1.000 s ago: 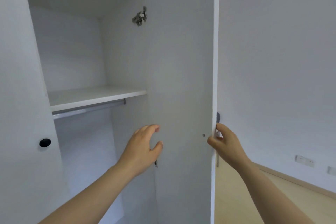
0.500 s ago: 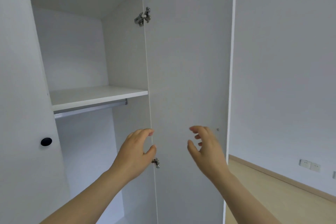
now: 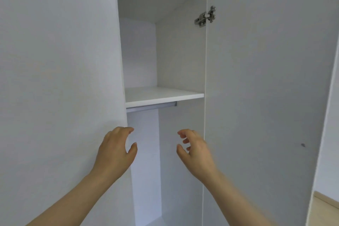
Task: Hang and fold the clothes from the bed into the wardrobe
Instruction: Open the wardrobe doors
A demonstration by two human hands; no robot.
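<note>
At your left, a white panel [image 3: 55, 79] fills the view. Your left hand [image 3: 115, 150] is raised at its inner edge, fingers loosely curved and thumb spread, holding nothing; you cannot tell whether the fingertips touch the edge. The wardrobe [image 3: 179, 51] stands open straight ahead, with a shelf [image 3: 161, 95] and a rail [image 3: 152, 107] just beneath it. Your right hand [image 3: 197, 152] hovers in the opening, fingers loosely curled and apart, empty. Just beside it, the door [image 3: 266, 97] stands open on its hinge [image 3: 205, 17].
</note>
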